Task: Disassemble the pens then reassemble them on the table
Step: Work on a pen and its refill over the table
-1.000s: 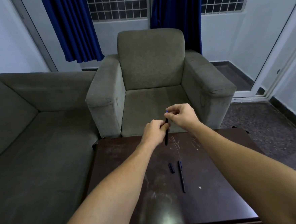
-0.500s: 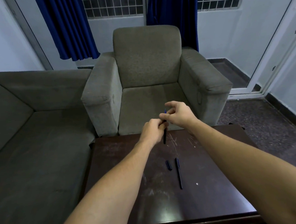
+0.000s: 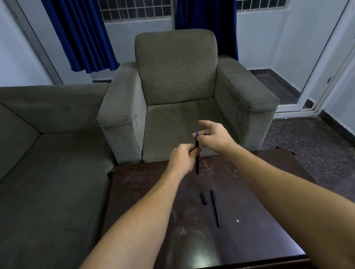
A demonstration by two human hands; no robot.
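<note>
- My left hand point(image 3: 181, 158) is closed around a black pen point(image 3: 197, 160), holding it nearly upright above the far edge of the worktop point(image 3: 262, 223).
- The pen's lower end hangs free above the wood; its blue top point(image 3: 197, 134) sticks up past my knuckles.
- My right hand point(image 3: 214, 137) is just beside that top, loosely spread, with the index finger stretched out and the thumb and a fingertip close to the blue end. I cannot tell whether they touch it.
- A second pen point(image 3: 215, 208) lies flat on the worktop nearer to me, running roughly away from me.
- A short black cap point(image 3: 203, 198) lies just beside it on the left, apart from it.
- A grey armchair point(image 3: 177, 71) stands beyond the worktop and a grey sofa point(image 3: 38, 165) to its left.
</note>
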